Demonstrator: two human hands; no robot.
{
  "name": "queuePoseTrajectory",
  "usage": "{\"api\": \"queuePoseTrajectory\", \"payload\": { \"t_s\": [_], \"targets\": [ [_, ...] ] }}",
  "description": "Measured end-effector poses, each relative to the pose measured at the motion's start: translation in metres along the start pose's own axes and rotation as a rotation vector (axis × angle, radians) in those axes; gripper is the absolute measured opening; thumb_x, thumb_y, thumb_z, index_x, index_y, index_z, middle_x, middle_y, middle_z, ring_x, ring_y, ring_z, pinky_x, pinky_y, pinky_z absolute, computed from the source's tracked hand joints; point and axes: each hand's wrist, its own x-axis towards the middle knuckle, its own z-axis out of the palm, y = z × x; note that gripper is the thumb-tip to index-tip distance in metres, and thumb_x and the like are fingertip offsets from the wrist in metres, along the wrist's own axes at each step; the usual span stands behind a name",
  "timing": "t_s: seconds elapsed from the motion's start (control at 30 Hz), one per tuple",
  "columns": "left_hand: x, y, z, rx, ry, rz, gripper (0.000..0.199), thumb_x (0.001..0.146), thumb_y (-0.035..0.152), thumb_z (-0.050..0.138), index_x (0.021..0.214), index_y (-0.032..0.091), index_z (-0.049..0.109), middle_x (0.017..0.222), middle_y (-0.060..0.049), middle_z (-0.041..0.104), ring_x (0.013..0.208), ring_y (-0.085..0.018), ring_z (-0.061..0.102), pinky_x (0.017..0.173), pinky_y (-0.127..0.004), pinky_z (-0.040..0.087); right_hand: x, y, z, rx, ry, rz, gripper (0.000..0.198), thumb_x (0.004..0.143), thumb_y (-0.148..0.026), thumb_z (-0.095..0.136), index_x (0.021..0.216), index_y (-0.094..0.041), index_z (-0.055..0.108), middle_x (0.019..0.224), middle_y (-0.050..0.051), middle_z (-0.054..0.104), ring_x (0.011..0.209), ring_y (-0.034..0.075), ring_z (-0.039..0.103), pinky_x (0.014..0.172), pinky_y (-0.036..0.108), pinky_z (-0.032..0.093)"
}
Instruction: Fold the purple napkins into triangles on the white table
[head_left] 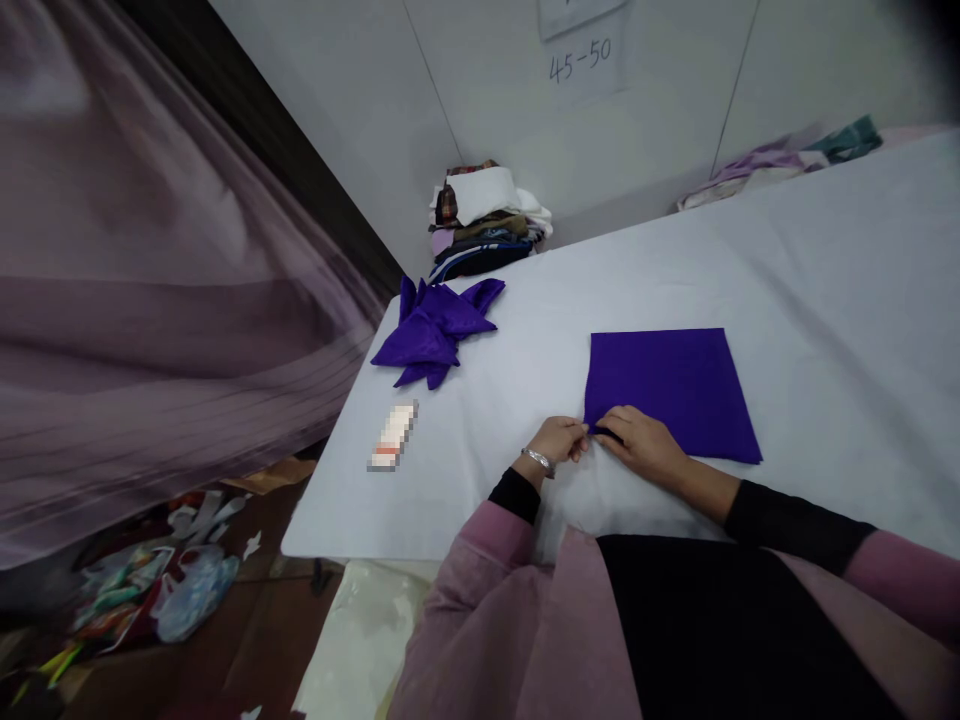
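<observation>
- The handwritten number "45-50" (580, 61) stood in dark strokes on a pale paper sheet (589, 85) on the wall (675, 90).
- An upper sheet (574, 17), cut off by the top edge, showed only part of a mark, unreadable.
- A pixelated strip (394, 437) on the desk (510, 390) could not be read.

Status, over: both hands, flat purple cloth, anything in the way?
Left hand pinching flat purple cloth at near-left corner. Right hand over its near edge. Crumpled purple pile apart, to the left.

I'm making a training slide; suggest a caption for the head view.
Left hand and right hand at a near corner of a flat purple cloth on a white tabletop.
</observation>
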Motion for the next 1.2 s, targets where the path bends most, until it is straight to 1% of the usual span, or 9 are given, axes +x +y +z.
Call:
{"api": "queuePoseTrajectory", "payload": {
  "t_s": [0.2, 0.33, 0.47, 0.53, 0.6, 0.73, 0.87, 0.97, 1.2],
  "targets": [
    [0.0, 0.0, 0.001, -0.033, -0.014, -0.004, 0.03, 0.085, 0.025, 0.054, 0.057, 0.015, 0.051, 0.047, 0.005, 0.052, 0.032, -0.003, 0.043, 0.037, -0.019, 0.024, 0.003, 0.006, 0.0, 0.077, -0.022, 0.019, 0.025, 0.093, -0.028, 0.042, 0.092, -0.021, 0.066, 0.09, 0.006, 0.065, 0.086, 0.02, 0.055, 0.073, 0.032, 0.044],
    [0.0, 0.0, 0.002, -0.027, -0.007, -0.011, 0.031, 0.086, 0.022, 0.05, 0.055, 0.015, 0.049, 0.046, 0.006, 0.051, 0.032, -0.004, 0.042, 0.037, -0.019, 0.023, 0.005, 0.008, -0.001, 0.1, -0.021, 0.075, 0.023, 0.092, -0.028, 0.041, 0.085, -0.021, 0.062, 0.084, 0.005, 0.062, 0.082, 0.019, 0.056, 0.071, 0.031, 0.042],
    [-0.001, 0.0, 0.002, -0.022, 0.001, -0.016, 0.029, 0.086, 0.025, 0.052, 0.059, 0.015, 0.051, 0.047, 0.005, 0.052, 0.033, -0.004, 0.043, 0.037, -0.019, 0.023, 0.008, 0.011, -0.001, 0.182, 0.081, 0.161, 0.021, 0.091, -0.029, 0.041, 0.08, -0.022, 0.058, 0.078, 0.003, 0.06, 0.073, 0.017, 0.055, 0.066, 0.029, 0.04],
    [-0.001, 0.0, 0.002, -0.023, 0.001, -0.018, 0.028, 0.086, 0.026, 0.053, 0.06, 0.016, 0.051, 0.047, 0.006, 0.052, 0.033, -0.004, 0.043, 0.037, -0.018, 0.023, 0.01, 0.011, 0.0, 0.215, 0.129, 0.181, 0.02, 0.09, -0.03, 0.042, 0.079, -0.022, 0.057, 0.077, 0.003, 0.059, 0.071, 0.016, 0.055, 0.065, 0.029, 0.04],
    [-0.001, 0.0, 0.003, -0.025, -0.001, -0.021, 0.028, 0.086, 0.025, 0.052, 0.059, 0.016, 0.05, 0.047, 0.006, 0.052, 0.032, -0.004, 0.043, 0.037, -0.019, 0.023, 0.011, 0.008, 0.002, 0.21, 0.123, 0.164, 0.02, 0.09, -0.03, 0.042, 0.08, -0.022, 0.056, 0.077, 0.003, 0.059, 0.071, 0.016, 0.055, 0.065, 0.029, 0.04],
    [-0.001, 0.001, 0.003, -0.036, -0.005, -0.024, 0.027, 0.087, 0.021, 0.048, 0.061, 0.016, 0.051, 0.048, 0.006, 0.052, 0.032, -0.004, 0.043, 0.037, -0.019, 0.025, 0.011, 0.002, 0.003, 0.137, 0.036, 0.113, 0.022, 0.092, -0.029, 0.04, 0.082, -0.021, 0.058, 0.08, 0.003, 0.058, 0.073, 0.016, 0.055, 0.064, 0.028, 0.039],
    [0.0, 0.001, 0.003, -0.037, -0.007, -0.031, 0.026, 0.087, 0.028, 0.051, 0.065, 0.015, 0.055, 0.049, 0.006, 0.052, 0.034, -0.004, 0.044, 0.037, -0.018, 0.025, 0.011, -0.001, 0.003, 0.11, 0.014, 0.096, 0.024, 0.092, -0.027, 0.039, 0.081, -0.021, 0.059, 0.08, 0.003, 0.058, 0.074, 0.016, 0.055, 0.064, 0.028, 0.039],
    [-0.001, 0.001, 0.003, -0.036, -0.005, -0.029, 0.026, 0.086, 0.03, 0.053, 0.065, 0.015, 0.056, 0.049, 0.006, 0.053, 0.035, -0.004, 0.045, 0.037, -0.018, 0.024, 0.011, -0.001, 0.002, 0.12, 0.005, 0.082, 0.023, 0.092, -0.026, 0.039, 0.081, -0.021, 0.059, 0.08, 0.003, 0.058, 0.075, 0.016, 0.054, 0.065, 0.028, 0.04],
    [-0.001, 0.002, 0.005, -0.027, 0.01, -0.021, 0.026, 0.087, 0.022, 0.05, 0.062, 0.015, 0.055, 0.045, 0.007, 0.051, 0.032, -0.005, 0.043, 0.037, -0.02, 0.024, 0.011, 0.003, 0.003, 0.232, -0.02, 0.07, 0.028, 0.093, -0.028, 0.038, 0.079, -0.021, 0.06, 0.08, 0.003, 0.06, 0.074, 0.015, 0.056, 0.068, 0.028, 0.042]
  ]
}}
